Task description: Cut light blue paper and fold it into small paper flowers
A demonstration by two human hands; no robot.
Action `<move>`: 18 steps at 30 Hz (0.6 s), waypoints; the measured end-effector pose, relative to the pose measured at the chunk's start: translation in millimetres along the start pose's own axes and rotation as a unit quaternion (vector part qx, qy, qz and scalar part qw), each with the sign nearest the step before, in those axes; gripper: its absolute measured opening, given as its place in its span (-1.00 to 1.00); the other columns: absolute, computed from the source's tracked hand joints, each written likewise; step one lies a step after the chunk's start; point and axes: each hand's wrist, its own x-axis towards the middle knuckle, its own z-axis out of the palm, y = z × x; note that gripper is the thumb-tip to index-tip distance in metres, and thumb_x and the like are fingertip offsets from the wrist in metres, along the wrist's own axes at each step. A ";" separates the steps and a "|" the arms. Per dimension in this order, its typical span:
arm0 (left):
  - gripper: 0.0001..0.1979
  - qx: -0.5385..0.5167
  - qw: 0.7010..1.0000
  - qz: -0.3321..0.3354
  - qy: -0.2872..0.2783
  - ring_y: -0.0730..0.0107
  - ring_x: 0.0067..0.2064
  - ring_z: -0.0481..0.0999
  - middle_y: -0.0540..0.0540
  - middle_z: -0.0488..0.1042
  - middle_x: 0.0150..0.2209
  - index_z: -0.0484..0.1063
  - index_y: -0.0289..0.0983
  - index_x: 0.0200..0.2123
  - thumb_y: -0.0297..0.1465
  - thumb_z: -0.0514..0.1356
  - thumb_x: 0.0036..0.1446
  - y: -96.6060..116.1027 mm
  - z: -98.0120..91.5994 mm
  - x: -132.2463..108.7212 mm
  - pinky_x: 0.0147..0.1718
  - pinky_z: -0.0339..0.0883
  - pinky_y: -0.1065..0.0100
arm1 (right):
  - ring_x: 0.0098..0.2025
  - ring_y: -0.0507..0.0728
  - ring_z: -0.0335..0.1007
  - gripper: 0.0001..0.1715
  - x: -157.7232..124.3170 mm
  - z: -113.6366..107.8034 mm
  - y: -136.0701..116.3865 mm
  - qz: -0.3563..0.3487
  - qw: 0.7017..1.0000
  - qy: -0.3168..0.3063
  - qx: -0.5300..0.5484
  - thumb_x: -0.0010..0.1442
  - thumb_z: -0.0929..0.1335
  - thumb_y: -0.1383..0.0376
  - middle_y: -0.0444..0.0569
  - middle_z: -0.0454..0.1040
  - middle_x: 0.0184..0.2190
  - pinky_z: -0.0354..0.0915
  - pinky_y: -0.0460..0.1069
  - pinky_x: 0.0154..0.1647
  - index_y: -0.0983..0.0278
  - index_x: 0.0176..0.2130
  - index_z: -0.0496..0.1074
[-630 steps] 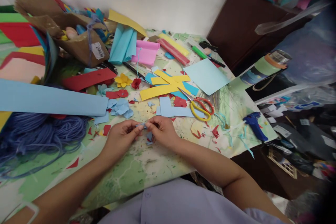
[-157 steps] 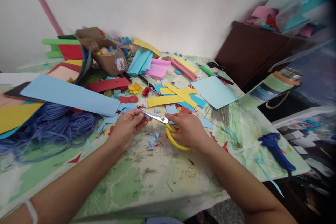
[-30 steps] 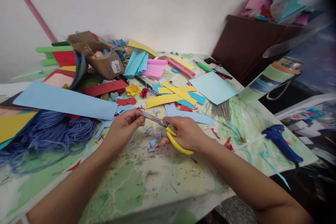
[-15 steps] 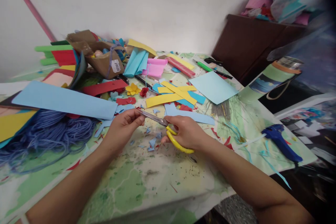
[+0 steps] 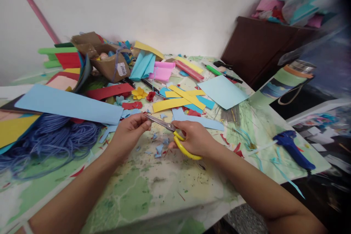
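Note:
In the head view my right hand (image 5: 194,137) is closed around the yellow handles of a pair of scissors (image 5: 163,123). The metal blades point left and look nearly together. At their tips my left hand (image 5: 131,129) is closed in a pinch, fingertips touching or almost touching the blades. What the pinch holds is hidden; a bit of red shows beside the fingertips. Small blue paper scraps (image 5: 159,150) lie on the table below the blades. Just beyond my hands are a light blue paper strip (image 5: 203,121) and crossed yellow paper strips (image 5: 181,98).
Blue yarn (image 5: 60,142) and a long blue paper strip (image 5: 71,106) lie left. Behind are yellow (image 5: 139,93) and red paper flowers (image 5: 150,96) and a brown box (image 5: 109,66). At right are a blue glue gun (image 5: 294,150), a bottle (image 5: 282,82) and a pale blue sheet (image 5: 222,91).
Both hands and the scissors hold almost the same place. A little more red shows at my left fingertips by the blade tips. The view has shifted very slightly.

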 end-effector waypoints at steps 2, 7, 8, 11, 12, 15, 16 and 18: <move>-0.87 -0.004 1.000 0.002 0.007 0.42 -0.43 0.32 0.03 0.35 -0.52 0.42 -0.25 -0.46 -0.30 0.23 0.01 -0.2 -0.1 -0.1 -0.39 0.22 0.41 | -0.43 0.04 0.25 -0.46 -0.1 -0.7 -1.4 0.003 1.000 -0.003 -0.007 -0.01 0.43 -0.07 -0.08 0.44 -0.41 -0.01 -0.10 -0.45 0.24 -0.17 0.40; -0.86 -0.009 1.000 0.002 0.018 0.42 -0.42 0.33 0.03 0.36 -0.51 0.44 -0.24 -0.42 -0.29 0.23 0.01 0.9 -0.2 0.2 -0.39 0.24 0.41 | -0.36 0.08 0.32 -0.34 0.6 -1.1 0.5 -0.005 1.000 -0.010 -0.014 -0.01 0.41 -0.11 -0.01 0.48 -0.29 0.06 -0.09 -0.41 0.24 -0.06 0.38; -0.86 -0.009 1.000 0.002 0.019 0.41 -0.42 0.34 0.02 0.36 -0.51 0.44 -0.24 -0.42 -0.29 0.23 0.00 1.4 -0.1 0.2 -0.39 0.25 0.41 | -0.37 0.08 0.32 -0.32 0.8 -0.8 1.5 -0.007 1.000 -0.010 -0.014 -0.01 0.41 -0.12 -0.01 0.49 -0.28 0.06 -0.09 -0.41 0.25 -0.04 0.38; -0.86 -0.004 1.000 -0.002 0.025 0.40 -0.42 0.34 0.02 0.37 -0.52 0.44 -0.24 -0.43 -0.28 0.24 -0.01 3.3 0.6 -0.2 -0.39 0.25 0.39 | -0.40 0.07 0.30 -0.31 0.7 0.3 3.6 -0.008 1.000 -0.009 -0.010 -0.01 0.41 -0.12 -0.01 0.49 -0.30 0.06 -0.09 -0.42 0.25 -0.03 0.39; -0.85 -0.001 1.000 -0.006 0.029 0.40 -0.43 0.34 0.02 0.37 -0.52 0.44 -0.24 -0.44 -0.28 0.24 -0.02 3.9 0.9 -0.5 -0.39 0.25 0.39 | -0.41 0.06 0.29 -0.31 0.6 0.7 4.0 -0.007 1.000 -0.008 -0.009 -0.01 0.41 -0.12 -0.02 0.48 -0.32 0.05 -0.10 -0.43 0.25 -0.03 0.39; -0.85 -0.001 0.999 -0.012 0.034 0.40 -0.43 0.34 0.02 0.36 -0.53 0.43 -0.25 -0.45 -0.28 0.24 -0.03 4.6 1.3 -1.2 -0.40 0.24 0.39 | -0.45 0.04 0.25 -0.32 0.4 1.8 4.7 -0.005 1.000 -0.002 -0.007 -0.01 0.42 -0.10 -0.07 0.46 -0.39 0.01 -0.11 -0.45 0.25 -0.03 0.40; -0.85 -0.004 0.999 -0.010 0.031 0.41 -0.43 0.33 0.03 0.36 -0.53 0.42 -0.25 -0.45 -0.28 0.24 -0.02 4.2 1.3 -1.3 -0.40 0.24 0.40 | -0.46 0.03 0.23 -0.33 0.5 2.1 5.0 -0.006 1.000 0.000 -0.007 -0.01 0.42 -0.10 -0.08 0.45 -0.40 0.01 -0.11 -0.45 0.24 -0.03 0.41; -0.85 -0.008 1.000 -0.008 0.028 0.42 -0.43 0.32 0.03 0.35 -0.52 0.42 -0.25 -0.45 -0.29 0.23 -0.02 3.2 1.1 -1.3 -0.39 0.24 0.41 | -0.47 0.02 0.21 -0.34 0.7 2.7 5.6 -0.006 1.000 0.003 -0.004 -0.01 0.43 -0.08 -0.09 0.43 -0.43 0.00 -0.11 -0.46 0.24 -0.03 0.41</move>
